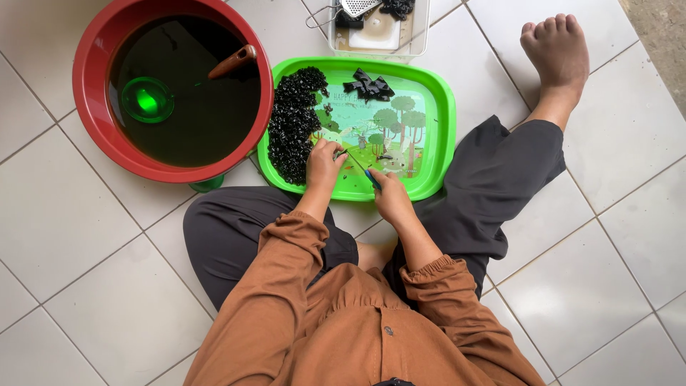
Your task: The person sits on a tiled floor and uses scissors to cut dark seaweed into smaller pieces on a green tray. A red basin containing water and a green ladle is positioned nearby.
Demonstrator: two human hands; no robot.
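Note:
A bright green tray point(437, 107) with a printed forest picture lies on the tiled floor in front of me. A large heap of small black cut pieces point(291, 129) covers its left side. A smaller pile of bigger black pieces point(369, 87) sits near its far edge. My left hand point(323, 163) rests on the tray's near part, fingers pinched on something small beside the black heap. My right hand point(389, 194) grips a thin knife with a blue handle point(371, 178), its blade pointing toward the left hand.
A red basin point(89, 93) of dark liquid stands at the left, with a green cup point(147, 99) and a brown-handled tool point(232, 61) in it. A clear container point(421, 32) holding a metal grater and black pieces stands beyond the tray. My bare foot point(556, 50) is at the right.

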